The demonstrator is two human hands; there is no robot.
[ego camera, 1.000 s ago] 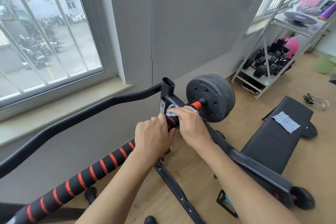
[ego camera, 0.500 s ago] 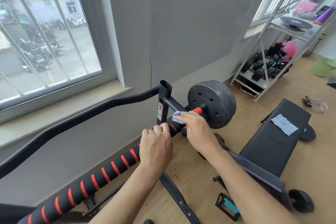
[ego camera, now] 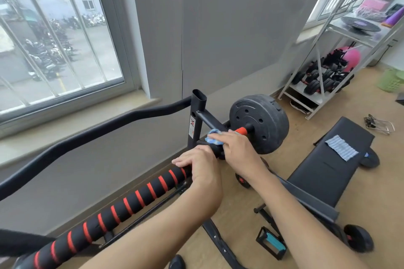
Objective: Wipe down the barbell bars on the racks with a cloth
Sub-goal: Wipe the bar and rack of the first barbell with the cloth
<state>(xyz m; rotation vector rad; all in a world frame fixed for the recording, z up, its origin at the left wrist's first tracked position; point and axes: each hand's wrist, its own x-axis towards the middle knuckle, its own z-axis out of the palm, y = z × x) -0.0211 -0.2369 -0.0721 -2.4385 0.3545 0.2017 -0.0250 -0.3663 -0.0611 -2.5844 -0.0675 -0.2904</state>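
Barbell bar (ego camera: pixel 140 199): black foam grip with red bands, running from the lower left corner up to the rack upright (ego camera: pixel 197 116). Its near end is cut off by the frame edge. The stretch beneath both hands is hidden.

Weight plate (ego camera: pixel 260 122): black, on the bar's far end just past a short red sleeve. Its outer face is turned away.

Left hand (ego camera: pixel 199 166): fingers curled over the top of the bar, gripping it just beside the right hand. The thumb is out of sight under the bar.

Right hand (ego camera: pixel 236 148): fingers laid nearly straight across the cloth (ego camera: pixel 213 138), pressing it onto the bar between the upright and the red sleeve. The thumb is hidden.

Cloth: blue and white, bunched, only its edge showing past the fingertips.

Curved black bar (ego camera: pixel 87 135): runs from the left edge to the upright, behind the barbell bar.

Bench (ego camera: pixel 328 170): black padded, on the floor to the right, partly covered by the right forearm.

Second cloth (ego camera: pixel 341 147): striped, lying flat on the bench.

Shelf unit (ego camera: pixel 323 35): white, far right, holding dumbbells and a pink ball, blurred and partly cropped.
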